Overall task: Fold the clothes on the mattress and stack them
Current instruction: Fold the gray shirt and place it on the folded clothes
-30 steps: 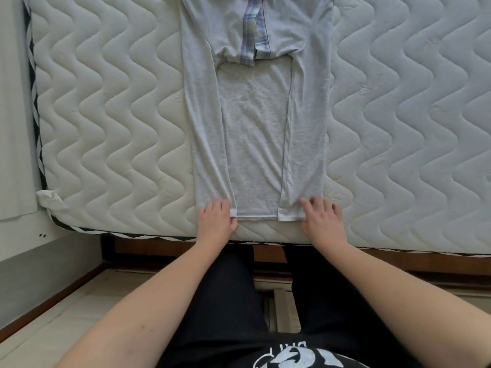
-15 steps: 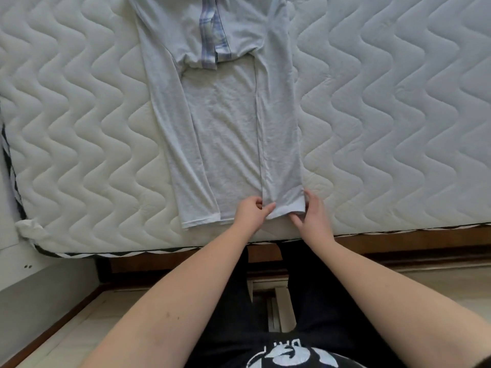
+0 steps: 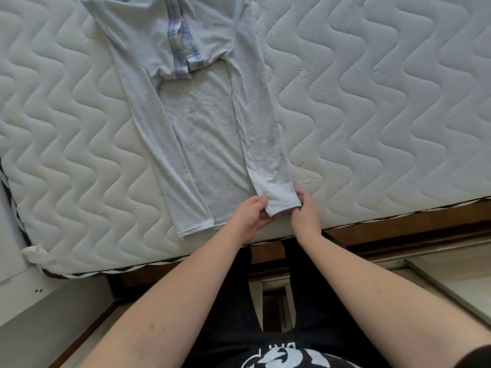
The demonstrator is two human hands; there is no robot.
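- The top of the grey long-sleeved shirt [image 3: 202,139] is running out of the head view's upper edge, so its collar and shoulders are not showing.
- A blue plaid strip [image 3: 183,49] is lying down the shirt's upper middle; whether it is a placket or a separate piece is hard to tell.
- The right hand's fingertips are lying partly under the cuff edge, hidden from view.
- The left hand [image 3: 248,217] is pinching the near corner of the right sleeve cuff [image 3: 280,199] between thumb and curled fingers.
- The right hand [image 3: 305,212] is gripping the cuff's other side, fingers curled over the fabric.
- Both hands are holding the cuff just at the near edge of the mattress [image 3: 385,115].
- The shirt is lying flat on the quilted white mattress, both sleeves folded inward along the body, the left sleeve [image 3: 170,144] lying untouched with its cuff near the mattress edge.
- A wooden bed frame [image 3: 398,229] is showing below the mattress edge.
- The person's black printed top [image 3: 287,357] is filling the bottom of the view.
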